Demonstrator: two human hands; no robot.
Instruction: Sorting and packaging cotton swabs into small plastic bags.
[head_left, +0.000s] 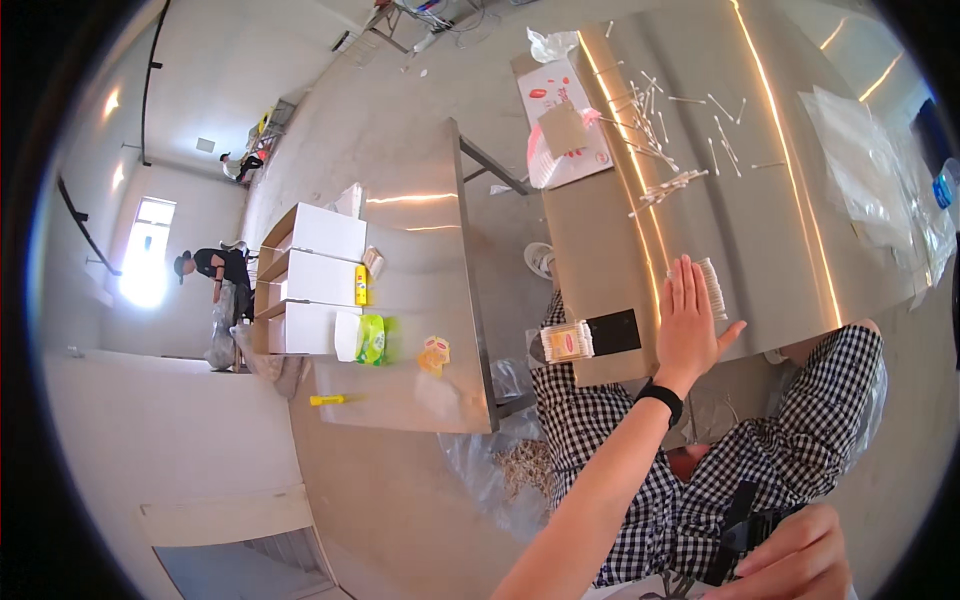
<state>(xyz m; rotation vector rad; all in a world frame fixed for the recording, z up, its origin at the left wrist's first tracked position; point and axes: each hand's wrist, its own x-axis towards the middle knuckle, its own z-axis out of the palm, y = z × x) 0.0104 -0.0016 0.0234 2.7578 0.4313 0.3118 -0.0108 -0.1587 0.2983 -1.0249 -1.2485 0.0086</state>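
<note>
Cotton swabs (714, 290) lie in a row on the worktop (745, 225), alongside the fingers of the left hand (685, 325), which is spread flat, palm down; whether any swabs sit under it is hidden. The right hand (795, 562) is low in view, its fingers curled, and whether it grips anything cannot be told. A sideways slip of the flat palm could skew the row or set swabs rolling. The swab pack (567, 342) sits near the worktop's edge, so a careless brush could knock it off. Loose swabs (650, 125) farther up could scatter likewise.
</note>
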